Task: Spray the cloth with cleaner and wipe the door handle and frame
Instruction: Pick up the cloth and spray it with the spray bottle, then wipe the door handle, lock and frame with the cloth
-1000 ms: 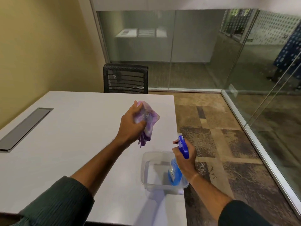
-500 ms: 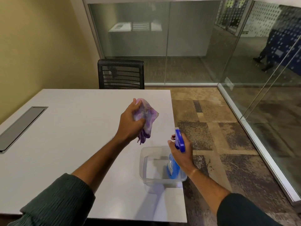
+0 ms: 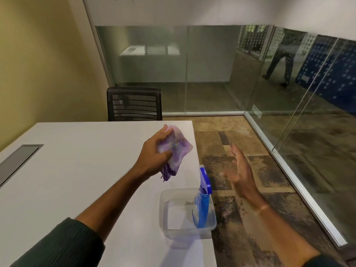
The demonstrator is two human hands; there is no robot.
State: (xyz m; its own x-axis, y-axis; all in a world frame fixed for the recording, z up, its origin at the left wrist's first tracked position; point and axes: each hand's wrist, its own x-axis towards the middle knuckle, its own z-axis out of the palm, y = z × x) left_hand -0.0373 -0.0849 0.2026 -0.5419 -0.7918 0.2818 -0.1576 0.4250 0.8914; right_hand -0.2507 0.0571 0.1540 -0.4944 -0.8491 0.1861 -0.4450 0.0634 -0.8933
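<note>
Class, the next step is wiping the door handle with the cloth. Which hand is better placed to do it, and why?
The left hand: it already grips the purple cloth above the table. The right hand is open and empty, beside the spray bottle standing in the clear tub. No door handle is identifiable in view.

I am seeing lots of bare bench (image 3: 67,170) to the left. The spray bottle (image 3: 203,205) is standing up in the clear tub (image 3: 169,226) at the bench corner, blocking there. Open floor (image 3: 240,132) is lying to the right, with glass walls (image 3: 308,112) closing it in.
</note>
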